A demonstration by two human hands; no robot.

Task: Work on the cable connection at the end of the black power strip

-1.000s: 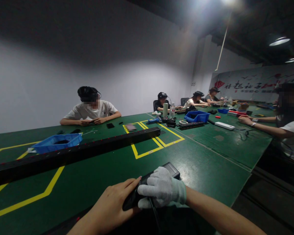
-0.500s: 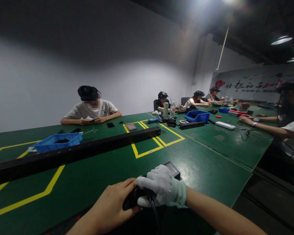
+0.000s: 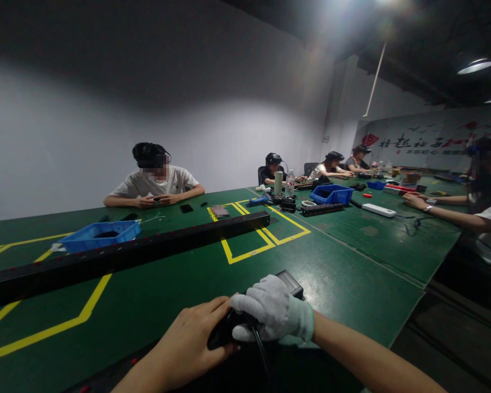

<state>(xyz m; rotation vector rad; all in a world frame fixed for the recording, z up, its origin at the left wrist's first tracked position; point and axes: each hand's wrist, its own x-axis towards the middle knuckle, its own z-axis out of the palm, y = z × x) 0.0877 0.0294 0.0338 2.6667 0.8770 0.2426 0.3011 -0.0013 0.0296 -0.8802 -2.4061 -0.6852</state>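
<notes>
Black device (image 3: 293,285), head view: located at the worker's two hands, one end projecting beyond the right hand (image 3: 265,307). Left hand (image 3: 194,333), bare, grips the opposite end. Right hand, gloved, has fingers curled over the middle; whether these clasp the device or the black cable (image 3: 262,352) cannot be told. Long black bar (image 3: 155,246) lies ahead of the left hand.

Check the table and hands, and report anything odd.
One mismatch stands out: the right hand wears a pale glove, while the left hand is bare, though both are at a black device. No spill is apparent.
</notes>
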